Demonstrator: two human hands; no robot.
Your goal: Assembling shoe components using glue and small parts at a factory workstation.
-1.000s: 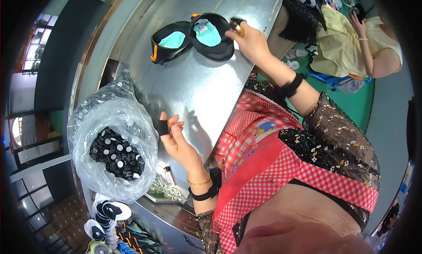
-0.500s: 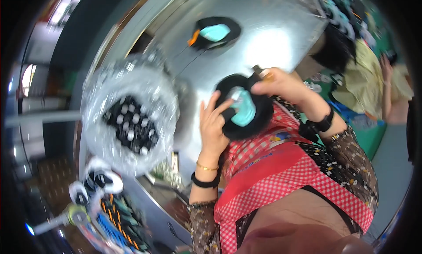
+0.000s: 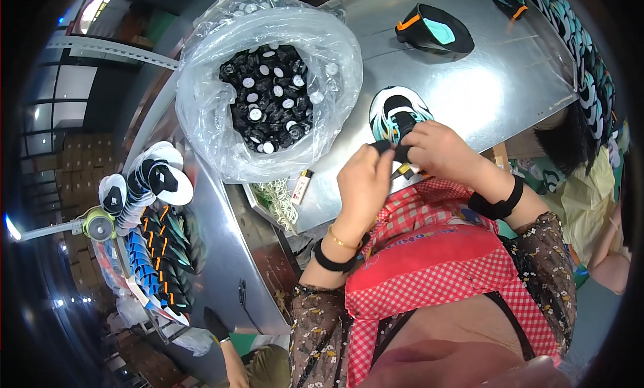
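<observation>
A white, black and teal sneaker upper point(image 3: 401, 109) stands over the metal table in front of me, toe pointing away, its laces showing on top. My left hand point(image 3: 365, 180) is closed, thumb and forefinger pinching at its near end. My right hand point(image 3: 436, 150) is closed over the same end from the right, fingertips meeting the left ones. Dark bits show at the fingertips; whether they are finger wraps or part of the upper, I cannot tell. A small yellow-and-black object point(image 3: 404, 169) shows just below the fingers, mostly hidden.
A clear plastic bag point(image 3: 329, 113) full of black pieces with white dots stands at the left. Another upper point(image 3: 436, 32) lies farther back on the table point(image 3: 516, 79). A lighter point(image 3: 302, 186) lies beside the bag. Stacked uppers line the right edge; another person's arm point(image 3: 612, 244) shows there.
The upper has gone from teal lining facing up to its laced top showing, toe away from me. Both hands have come together at its near end. The view has swung, shifting the bag rightward.
</observation>
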